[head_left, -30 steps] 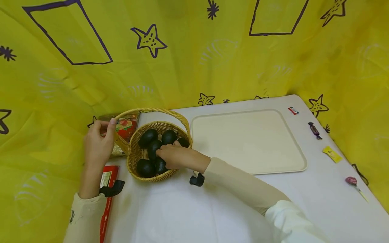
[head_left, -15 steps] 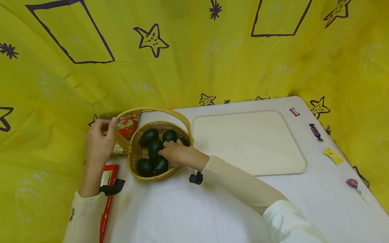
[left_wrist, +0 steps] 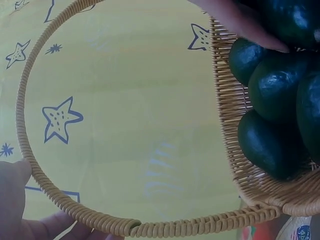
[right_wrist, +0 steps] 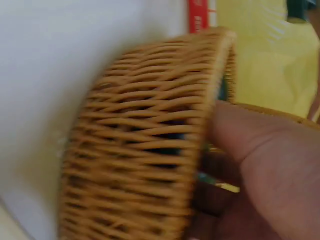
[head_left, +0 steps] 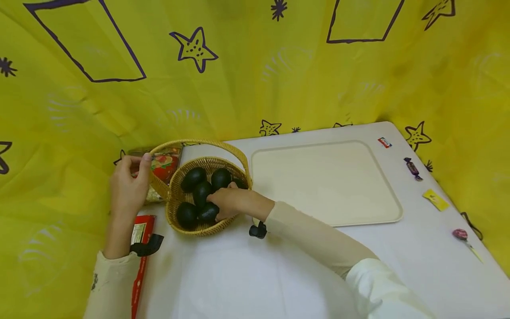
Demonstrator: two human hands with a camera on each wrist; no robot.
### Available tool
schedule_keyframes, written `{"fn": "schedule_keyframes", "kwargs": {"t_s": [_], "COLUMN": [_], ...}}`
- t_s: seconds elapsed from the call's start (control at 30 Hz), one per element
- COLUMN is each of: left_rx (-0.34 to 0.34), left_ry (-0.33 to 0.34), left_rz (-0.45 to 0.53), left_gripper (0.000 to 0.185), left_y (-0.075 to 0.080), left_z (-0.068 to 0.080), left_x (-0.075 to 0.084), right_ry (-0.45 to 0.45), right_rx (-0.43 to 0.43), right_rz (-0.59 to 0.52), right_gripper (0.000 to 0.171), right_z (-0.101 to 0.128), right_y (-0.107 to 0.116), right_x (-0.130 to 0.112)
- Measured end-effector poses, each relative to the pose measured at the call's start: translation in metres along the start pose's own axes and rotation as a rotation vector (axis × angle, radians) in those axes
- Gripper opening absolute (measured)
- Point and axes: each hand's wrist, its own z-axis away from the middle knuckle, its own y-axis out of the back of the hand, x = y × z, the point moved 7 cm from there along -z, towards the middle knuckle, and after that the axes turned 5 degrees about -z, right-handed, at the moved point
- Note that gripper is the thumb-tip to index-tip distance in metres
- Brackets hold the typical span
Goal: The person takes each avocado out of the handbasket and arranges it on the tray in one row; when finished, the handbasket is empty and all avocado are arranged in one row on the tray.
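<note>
A wicker basket (head_left: 175, 188) with an arched handle (head_left: 199, 142) stands on the white table and holds several dark green avocados (head_left: 193, 177). My left hand (head_left: 140, 163) pinches the handle at its left end. In the left wrist view its fingers (left_wrist: 15, 200) sit under the handle (left_wrist: 30, 150), beside the avocados (left_wrist: 275, 85). My right hand (head_left: 215, 201) reaches inside the basket, with its fingers curled over an avocado at the near right. The right wrist view shows its thumb (right_wrist: 260, 150) at the basket wall (right_wrist: 145, 150); the held fruit is hidden there.
A cream tray (head_left: 382, 212) lies right of the basket. A red box (head_left: 139, 257) and a snack packet (head_left: 165, 161) sit at the left. Small sweets (head_left: 412, 169), a yellow wrapper (head_left: 436, 199) and a lollipop (head_left: 462, 235) line the right edge. Yellow cloth walls the table.
My right hand has shifted slightly over the avocados toward the basket's near side. My left hand has stayed on the handle.
</note>
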Motion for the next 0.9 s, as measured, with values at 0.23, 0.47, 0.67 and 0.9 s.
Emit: {"fn": "schedule_keyframes", "kwargs": {"t_s": [0.23, 0.47, 0.67, 0.9], "left_rx": [-0.002, -0.001, -0.007, -0.046], "left_ry": [-0.007, -0.001, -0.001, -0.006], "left_rz": [-0.010, -0.013, -0.023, -0.035], "left_gripper": [0.055, 0.055, 0.055, 0.058], "left_y": [-0.001, -0.001, 0.002, 0.000], "left_z": [0.000, -0.002, -0.004, -0.002], "left_x": [0.000, 0.000, 0.000, 0.001], "right_ry": [-0.090, -0.050, -0.002, -0.016], "right_rx": [-0.121, -0.063, 0.047, 0.293], "right_rz": [-0.012, 0.068, -0.051, -0.309], "right_gripper": [0.067, 0.070, 0.081, 0.081], "right_z": [-0.001, -0.002, 0.001, 0.004], "right_y": [0.008, 0.008, 0.021, 0.042], "right_x": [0.002, 0.002, 0.004, 0.016]}}
